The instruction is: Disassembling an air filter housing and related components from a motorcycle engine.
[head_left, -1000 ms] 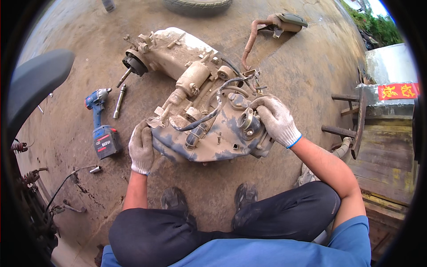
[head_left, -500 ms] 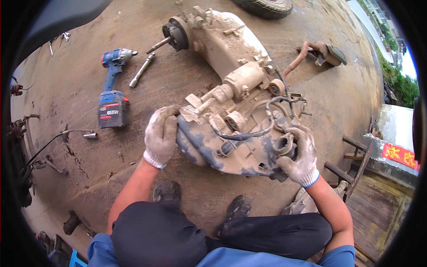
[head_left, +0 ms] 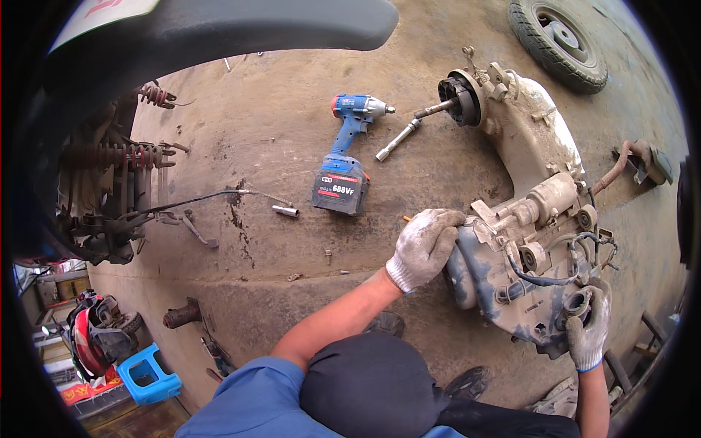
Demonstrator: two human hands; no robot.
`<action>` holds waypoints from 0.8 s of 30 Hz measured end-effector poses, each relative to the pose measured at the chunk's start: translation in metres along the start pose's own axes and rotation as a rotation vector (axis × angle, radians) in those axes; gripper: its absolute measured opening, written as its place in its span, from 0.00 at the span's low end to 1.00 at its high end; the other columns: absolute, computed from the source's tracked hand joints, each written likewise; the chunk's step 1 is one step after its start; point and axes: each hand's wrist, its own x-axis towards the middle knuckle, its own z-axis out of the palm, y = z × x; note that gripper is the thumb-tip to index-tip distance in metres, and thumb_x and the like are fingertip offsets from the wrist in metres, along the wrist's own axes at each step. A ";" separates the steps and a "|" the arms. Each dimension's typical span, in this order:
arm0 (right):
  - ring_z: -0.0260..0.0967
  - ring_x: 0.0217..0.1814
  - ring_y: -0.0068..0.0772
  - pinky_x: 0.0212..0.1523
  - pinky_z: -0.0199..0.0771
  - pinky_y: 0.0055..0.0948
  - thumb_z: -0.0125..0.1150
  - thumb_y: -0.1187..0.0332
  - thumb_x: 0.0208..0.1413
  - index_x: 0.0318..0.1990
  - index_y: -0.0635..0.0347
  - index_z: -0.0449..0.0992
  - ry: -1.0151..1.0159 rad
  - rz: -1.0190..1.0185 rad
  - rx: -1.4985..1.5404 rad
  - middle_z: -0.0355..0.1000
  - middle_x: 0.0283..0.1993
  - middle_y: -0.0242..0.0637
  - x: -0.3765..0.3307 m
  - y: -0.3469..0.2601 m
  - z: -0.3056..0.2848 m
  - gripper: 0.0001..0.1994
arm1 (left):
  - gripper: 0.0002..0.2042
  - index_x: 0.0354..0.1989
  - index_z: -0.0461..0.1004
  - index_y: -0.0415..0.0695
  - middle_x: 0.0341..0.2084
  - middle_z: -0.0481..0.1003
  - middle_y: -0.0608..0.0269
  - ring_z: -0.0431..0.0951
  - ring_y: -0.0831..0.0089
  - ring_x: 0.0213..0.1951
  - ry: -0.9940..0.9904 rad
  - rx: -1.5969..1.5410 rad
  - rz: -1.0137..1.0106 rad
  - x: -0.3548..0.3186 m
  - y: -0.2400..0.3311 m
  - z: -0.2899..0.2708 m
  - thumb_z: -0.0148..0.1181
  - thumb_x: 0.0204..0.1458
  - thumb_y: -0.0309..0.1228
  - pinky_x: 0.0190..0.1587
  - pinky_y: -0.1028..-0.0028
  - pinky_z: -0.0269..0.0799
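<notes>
While the dirt-caked scooter engine lies on the concrete floor, it is gripped at two points: the gloved left hand is closed over the engine's near-left edge, and the gloved right hand is wrapped round its lower right corner, beside an open round port. The engine is already parted from the scooter frame, which is seen well to the engine's left. A blue cordless impact wrench and a socket extension are laid down unused just left of the engine, and a loose tyre is seen beyond it. Hoses and cables are yet attached, so stripping is judged barely begun.
</notes>
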 end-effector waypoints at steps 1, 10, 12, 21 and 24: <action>0.71 0.59 0.57 0.65 0.71 0.46 0.64 0.65 0.37 0.51 0.66 0.75 -0.021 -0.003 -0.020 0.71 0.55 0.51 -0.001 0.002 -0.003 0.28 | 0.13 0.52 0.82 0.33 0.47 0.84 0.44 0.84 0.47 0.49 0.006 -0.002 0.007 0.000 0.001 -0.001 0.55 0.65 0.24 0.57 0.55 0.79; 0.69 0.67 0.44 0.72 0.67 0.41 0.62 0.65 0.52 0.66 0.68 0.72 -0.219 0.098 0.120 0.72 0.63 0.47 0.002 -0.006 -0.015 0.32 | 0.12 0.53 0.82 0.34 0.48 0.84 0.45 0.83 0.49 0.52 0.121 -0.010 -0.066 -0.009 0.000 0.007 0.56 0.71 0.28 0.60 0.56 0.77; 0.68 0.70 0.46 0.74 0.64 0.42 0.61 0.66 0.54 0.69 0.68 0.69 -0.202 0.065 0.062 0.70 0.66 0.48 -0.008 0.004 -0.017 0.33 | 0.14 0.54 0.81 0.35 0.51 0.83 0.45 0.82 0.49 0.55 0.138 -0.062 -0.134 -0.008 -0.002 0.018 0.55 0.73 0.31 0.63 0.56 0.75; 0.62 0.76 0.60 0.76 0.60 0.51 0.67 0.58 0.55 0.71 0.70 0.67 -0.163 -0.079 -0.065 0.64 0.73 0.57 -0.027 -0.013 -0.009 0.38 | 0.16 0.53 0.80 0.37 0.50 0.81 0.44 0.80 0.44 0.55 -0.030 -0.120 -0.127 0.052 -0.032 0.011 0.51 0.73 0.36 0.61 0.54 0.75; 0.63 0.72 0.63 0.74 0.62 0.53 0.69 0.61 0.50 0.68 0.68 0.69 -0.126 -0.135 -0.125 0.65 0.69 0.59 -0.028 -0.031 0.001 0.37 | 0.16 0.52 0.80 0.37 0.49 0.82 0.42 0.81 0.43 0.54 -0.064 -0.058 0.019 0.081 -0.057 0.013 0.52 0.72 0.37 0.59 0.52 0.76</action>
